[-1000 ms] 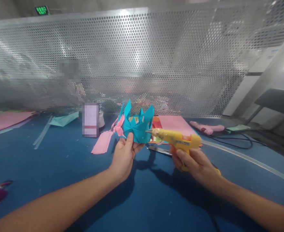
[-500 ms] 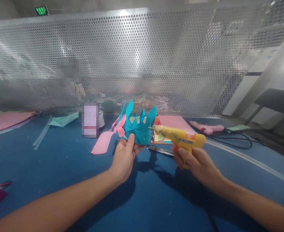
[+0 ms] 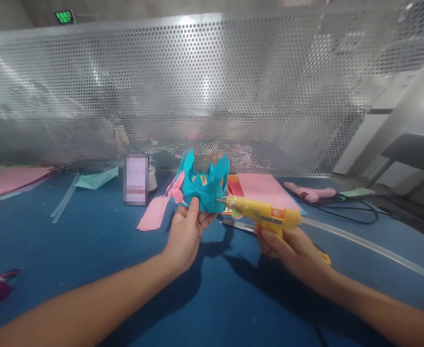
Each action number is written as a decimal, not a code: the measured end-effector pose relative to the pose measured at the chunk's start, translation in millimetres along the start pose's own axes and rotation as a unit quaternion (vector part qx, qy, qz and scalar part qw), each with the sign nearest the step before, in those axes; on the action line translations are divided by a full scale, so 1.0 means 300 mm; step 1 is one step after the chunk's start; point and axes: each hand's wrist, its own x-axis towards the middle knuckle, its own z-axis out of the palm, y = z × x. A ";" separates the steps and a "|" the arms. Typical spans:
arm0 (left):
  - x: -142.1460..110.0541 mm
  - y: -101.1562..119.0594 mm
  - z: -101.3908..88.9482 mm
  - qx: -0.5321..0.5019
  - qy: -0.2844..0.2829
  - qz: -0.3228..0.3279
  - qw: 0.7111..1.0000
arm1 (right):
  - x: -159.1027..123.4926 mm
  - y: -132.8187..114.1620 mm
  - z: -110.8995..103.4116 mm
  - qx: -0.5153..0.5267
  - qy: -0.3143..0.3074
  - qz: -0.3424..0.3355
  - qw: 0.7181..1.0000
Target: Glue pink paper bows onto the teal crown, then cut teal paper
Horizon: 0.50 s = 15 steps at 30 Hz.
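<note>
My left hand pinches the lower edge of a blue folded-paper crown, thumb in front and fingers underneath. Pointed tips stand up around the crown's rim. A pink paper bow shows at its left side. In my right hand is a yellow glue gun, gripped by its handle. Its metal nozzle meets or nearly meets the crown's front right face; I cannot tell if they touch. Behind the gun, a metal blade, apparently of scissors, lies on the blue table, with a yellow handle part by my right wrist.
Pink paper strips lie left of the crown, near a blurred-out phone propped upright. Pink sheets are behind the glue gun. A pink glue gun with a black cord lies at the right. A perforated metal panel borders the table's back.
The glue gun has moved slightly down and left, its nozzle now lower on the crown. My left hand has turned the crown a little. The scissors' yellow handle has come into view.
</note>
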 end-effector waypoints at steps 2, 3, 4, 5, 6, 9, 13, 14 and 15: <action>0.000 0.000 0.001 -0.004 -0.001 0.000 1.000 | -0.001 0.006 0.005 -0.011 -0.008 0.004 1.000; 0.000 0.000 0.001 -0.006 0.000 -0.001 1.000 | -0.002 0.009 0.007 -0.012 -0.014 0.007 1.000; 0.000 0.000 0.000 -0.007 0.002 -0.001 1.000 | -0.003 0.012 0.009 -0.011 -0.020 0.010 1.000; -0.001 0.000 -0.001 -0.009 0.004 -0.003 1.000 | -0.004 0.016 0.012 -0.008 -0.027 0.015 1.000; -0.001 0.000 -0.002 -0.010 0.006 -0.004 1.000 | -0.006 0.020 0.014 -0.003 -0.033 0.020 0.999; 0.005 0.006 -0.004 -0.009 0.012 -0.003 1.000 | -0.008 0.032 0.017 0.007 -0.046 0.040 0.998; 0.025 0.013 -0.011 -0.006 0.017 0.018 1.000 | 0.001 0.026 0.008 0.044 -0.055 0.049 0.996; 0.032 0.012 -0.017 0.000 0.018 0.027 0.999 | 0.005 0.020 0.003 0.068 -0.058 0.042 0.995; 0.038 0.010 -0.024 0.009 0.025 0.036 0.999 | 0.010 0.014 -0.002 0.096 -0.059 0.036 0.993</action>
